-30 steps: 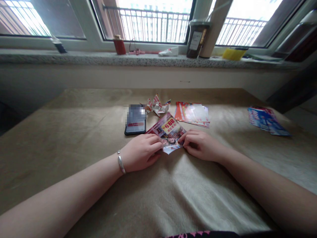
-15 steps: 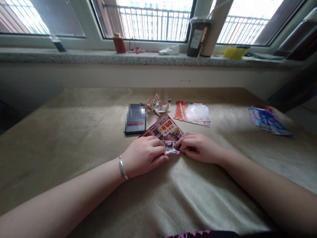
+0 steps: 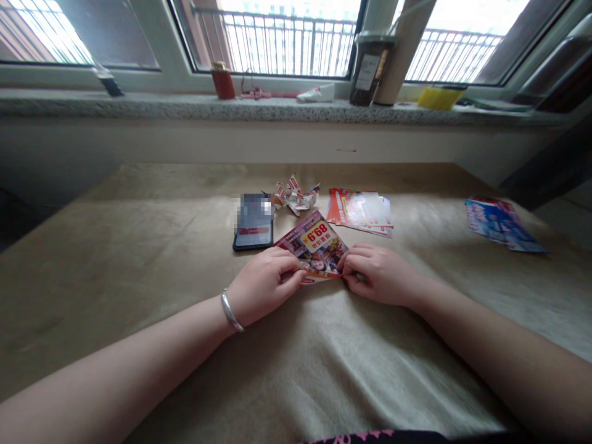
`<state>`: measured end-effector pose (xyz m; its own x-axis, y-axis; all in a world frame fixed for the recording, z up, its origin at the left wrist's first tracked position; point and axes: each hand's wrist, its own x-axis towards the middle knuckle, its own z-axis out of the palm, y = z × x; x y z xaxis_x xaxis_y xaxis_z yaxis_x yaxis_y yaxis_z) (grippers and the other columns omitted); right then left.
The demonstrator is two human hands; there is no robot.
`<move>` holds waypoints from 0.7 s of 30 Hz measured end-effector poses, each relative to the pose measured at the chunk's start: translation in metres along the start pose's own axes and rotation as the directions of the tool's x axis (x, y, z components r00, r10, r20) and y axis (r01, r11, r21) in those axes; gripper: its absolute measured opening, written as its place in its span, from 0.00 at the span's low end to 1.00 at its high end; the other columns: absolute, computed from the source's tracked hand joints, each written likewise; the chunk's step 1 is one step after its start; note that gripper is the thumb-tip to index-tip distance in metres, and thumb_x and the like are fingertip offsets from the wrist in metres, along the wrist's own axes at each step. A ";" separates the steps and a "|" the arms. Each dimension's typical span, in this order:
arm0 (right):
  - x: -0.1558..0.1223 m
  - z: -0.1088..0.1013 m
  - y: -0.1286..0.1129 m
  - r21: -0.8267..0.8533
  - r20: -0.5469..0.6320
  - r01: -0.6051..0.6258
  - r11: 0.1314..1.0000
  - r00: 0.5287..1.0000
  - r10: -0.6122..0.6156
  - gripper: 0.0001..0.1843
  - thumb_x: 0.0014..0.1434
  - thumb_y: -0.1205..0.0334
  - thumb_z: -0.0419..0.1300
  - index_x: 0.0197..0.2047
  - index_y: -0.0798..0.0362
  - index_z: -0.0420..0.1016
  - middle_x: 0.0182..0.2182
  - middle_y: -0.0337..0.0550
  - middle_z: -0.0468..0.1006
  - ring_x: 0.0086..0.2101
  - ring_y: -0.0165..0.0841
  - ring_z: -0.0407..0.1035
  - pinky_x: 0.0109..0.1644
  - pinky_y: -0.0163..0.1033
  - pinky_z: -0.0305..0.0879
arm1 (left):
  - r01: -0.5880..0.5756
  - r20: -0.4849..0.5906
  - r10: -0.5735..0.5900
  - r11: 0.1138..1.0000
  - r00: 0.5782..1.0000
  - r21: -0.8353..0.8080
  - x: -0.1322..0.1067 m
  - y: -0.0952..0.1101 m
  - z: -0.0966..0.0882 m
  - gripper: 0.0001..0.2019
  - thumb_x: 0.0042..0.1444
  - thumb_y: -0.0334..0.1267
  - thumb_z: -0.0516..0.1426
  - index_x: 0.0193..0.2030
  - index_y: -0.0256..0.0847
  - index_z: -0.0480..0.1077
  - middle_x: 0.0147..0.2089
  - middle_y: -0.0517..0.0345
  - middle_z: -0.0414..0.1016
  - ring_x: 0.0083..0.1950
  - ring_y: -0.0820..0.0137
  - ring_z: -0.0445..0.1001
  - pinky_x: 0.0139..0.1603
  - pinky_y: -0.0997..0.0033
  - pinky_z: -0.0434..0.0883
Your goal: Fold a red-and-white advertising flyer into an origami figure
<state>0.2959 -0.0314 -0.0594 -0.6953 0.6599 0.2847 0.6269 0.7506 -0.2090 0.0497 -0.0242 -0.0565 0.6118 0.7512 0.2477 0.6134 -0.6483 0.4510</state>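
Note:
A colourful printed flyer [image 3: 319, 243] with a yellow price patch lies turned at an angle in front of me, its near edge between my two hands. My left hand [image 3: 268, 280], with a silver bangle at the wrist, pinches the flyer's lower left part between thumb and fingers. At the lower right corner, my right hand [image 3: 379, 274] is closed on the same sheet. Along the near edge an orange and white strip shows; I cannot tell whether it is folded. My fingers cover both ends of that edge.
Just beyond the flyer lie a dark phone [image 3: 253, 237], a crumpled paper piece [image 3: 296, 198] and a pile of orange leaflets [image 3: 358, 209]. Blue leaflets [image 3: 504, 223] rest far right on the cloth-covered table [image 3: 115, 259]. A jar [image 3: 367, 71] stands on the window sill [image 3: 176, 108].
The flyer has shifted slightly right and turned a little. Its near edge, bent up and crinkled before, now looks straighter. Both hands have moved slightly and still hold it.

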 end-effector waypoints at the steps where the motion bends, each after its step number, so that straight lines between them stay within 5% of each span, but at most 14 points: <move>1: 0.000 0.000 0.000 -0.009 -0.002 -0.004 1.000 1.000 0.004 0.06 0.53 0.70 0.53 0.29 0.54 0.70 0.28 0.43 0.74 0.31 0.32 0.67 0.35 0.35 0.64 | -0.001 0.008 0.001 1.000 1.000 0.028 0.001 -0.001 0.000 0.09 0.58 0.36 0.54 0.34 0.37 0.75 0.35 0.55 0.77 0.41 0.68 0.71 0.45 0.67 0.69; 13: -0.002 0.008 0.006 0.048 -0.039 0.025 0.999 0.999 -0.023 0.12 0.59 0.68 0.52 0.44 0.52 0.74 0.39 0.45 0.77 0.39 0.33 0.69 0.43 0.38 0.67 | -0.018 -0.011 0.020 0.981 1.000 0.193 0.002 -0.009 0.002 0.06 0.56 0.35 0.56 0.32 0.36 0.71 0.37 0.53 0.73 0.40 0.67 0.68 0.44 0.66 0.68; 21: -0.004 0.014 0.009 0.068 -0.085 0.050 0.996 0.995 -0.044 0.13 0.62 0.66 0.52 0.44 0.50 0.77 0.42 0.47 0.75 0.40 0.32 0.70 0.44 0.39 0.69 | -0.078 -0.024 0.089 0.955 0.996 0.285 0.004 -0.015 0.003 0.07 0.57 0.36 0.56 0.30 0.36 0.70 0.36 0.53 0.72 0.38 0.68 0.68 0.41 0.67 0.69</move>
<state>0.2990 -0.0265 -0.0757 -0.6899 0.6211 0.3719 0.5659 0.7831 -0.2580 0.0442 -0.0119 -0.0653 0.6517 0.6934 0.3073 0.6804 -0.7135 0.1671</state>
